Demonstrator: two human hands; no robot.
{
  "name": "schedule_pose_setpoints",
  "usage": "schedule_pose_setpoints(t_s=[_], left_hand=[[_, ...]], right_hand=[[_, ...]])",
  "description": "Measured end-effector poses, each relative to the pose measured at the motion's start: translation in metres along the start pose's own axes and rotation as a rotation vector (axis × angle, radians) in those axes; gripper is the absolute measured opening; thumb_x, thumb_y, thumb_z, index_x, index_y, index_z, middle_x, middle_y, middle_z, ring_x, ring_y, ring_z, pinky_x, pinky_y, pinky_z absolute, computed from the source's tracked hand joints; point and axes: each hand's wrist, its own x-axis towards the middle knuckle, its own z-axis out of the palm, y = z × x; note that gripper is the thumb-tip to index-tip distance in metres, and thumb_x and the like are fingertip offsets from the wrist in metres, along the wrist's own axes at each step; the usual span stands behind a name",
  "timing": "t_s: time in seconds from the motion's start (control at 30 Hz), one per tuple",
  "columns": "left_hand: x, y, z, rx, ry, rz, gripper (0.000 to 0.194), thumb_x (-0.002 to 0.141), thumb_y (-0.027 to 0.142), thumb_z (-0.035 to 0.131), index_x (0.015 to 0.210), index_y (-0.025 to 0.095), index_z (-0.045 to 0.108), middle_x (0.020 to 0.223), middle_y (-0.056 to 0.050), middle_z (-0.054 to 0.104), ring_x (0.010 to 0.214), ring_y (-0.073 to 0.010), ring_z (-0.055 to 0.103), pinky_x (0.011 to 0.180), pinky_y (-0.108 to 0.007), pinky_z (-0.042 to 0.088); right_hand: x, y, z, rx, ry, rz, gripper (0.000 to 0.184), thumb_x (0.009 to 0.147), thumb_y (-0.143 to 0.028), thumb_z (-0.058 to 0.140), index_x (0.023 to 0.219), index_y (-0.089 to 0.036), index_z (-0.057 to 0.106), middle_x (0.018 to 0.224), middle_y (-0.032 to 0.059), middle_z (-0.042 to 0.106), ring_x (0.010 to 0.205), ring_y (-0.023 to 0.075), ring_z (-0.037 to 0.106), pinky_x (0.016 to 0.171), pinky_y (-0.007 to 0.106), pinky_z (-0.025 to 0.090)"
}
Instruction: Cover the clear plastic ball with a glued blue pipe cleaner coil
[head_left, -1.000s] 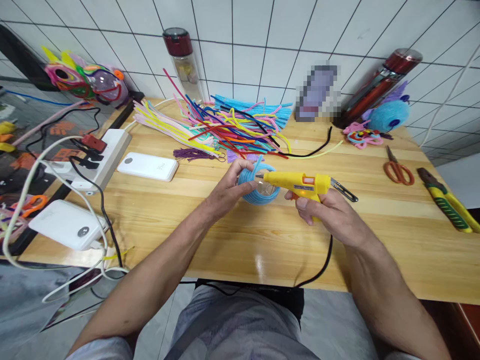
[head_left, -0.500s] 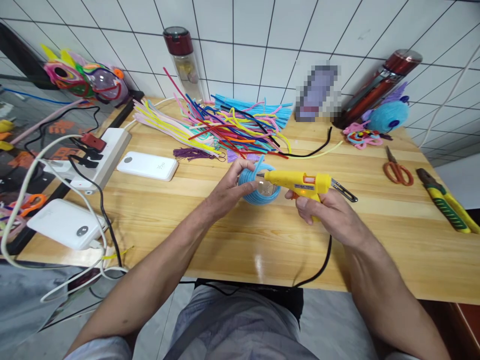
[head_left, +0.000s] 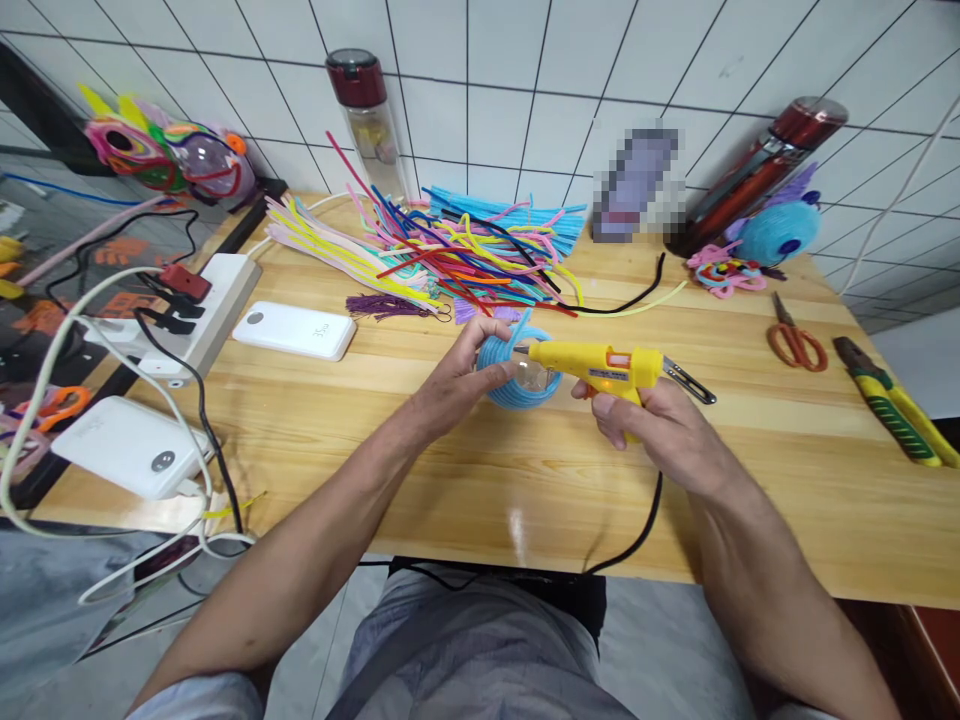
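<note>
My left hand [head_left: 480, 362] is closed around a clear ball wrapped with light-blue pipe cleaner [head_left: 525, 395], its thumb across the near side. Part of the clear surface shows through, and a loose end of pipe cleaner stands up at the top. In my right hand [head_left: 649, 425] is a yellow hot glue gun [head_left: 592, 360], gripped by its handle with a finger at the orange trigger. The gun's nozzle points left and reaches the blue wrapping beside my left thumb; whether it touches cannot be made out. A black cord hangs from the gun's handle.
Behind the hands lies a heap of coloured pipe cleaners [head_left: 487, 250]. Orange-handled scissors [head_left: 796, 345] and green-yellow pliers [head_left: 892, 405] are at right. At left are a power strip [head_left: 217, 310] and white power banks [head_left: 294, 331]. A glass bottle [head_left: 367, 120] and a red thermos [head_left: 757, 175] stand near the wall.
</note>
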Motion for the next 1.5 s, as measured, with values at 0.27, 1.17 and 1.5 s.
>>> schedule_pose_setpoints(t_s=[0.27,1.17,1.5], left_hand=[[0.0004,-0.0002,-0.0003,0.004,-0.003,0.013,0.053,0.085,0.057,0.087,0.114,0.028,0.055,0.112,-0.001,0.064,0.099,-0.0204,0.058,0.082,-0.031,0.050],[0.0003,0.0021,0.0021,-0.047,-0.005,-0.007,0.053,0.083,0.054,0.089,0.111,0.026,0.053,0.102,0.001,0.059,0.086,-0.0161,0.052,0.075,-0.028,0.044],[-0.0005,0.0013,0.0013,-0.004,-0.010,0.003,0.052,0.085,0.054,0.088,0.113,0.027,0.054,0.102,0.000,0.060,0.087,-0.0166,0.054,0.074,-0.029,0.045]], right_hand=[[-0.0013,-0.0045,0.0029,-0.022,-0.006,-0.022,0.029,0.097,-0.051,0.071,0.098,-0.023,0.078,0.066,0.0000,0.062,0.057,0.0178,0.053,0.057,0.034,0.044],[-0.0023,-0.0032,-0.0006,-0.143,0.001,-0.104,0.025,0.102,-0.042,0.063,0.095,-0.022,0.077,0.073,0.0014,0.069,0.060,0.0174,0.059,0.056,0.030,0.048],[-0.0026,0.0005,0.0001,-0.190,0.038,-0.145,0.027,0.102,-0.042,0.062,0.090,-0.023,0.078,0.077,0.0035,0.073,0.065,0.0195,0.063,0.058,0.031,0.048]])
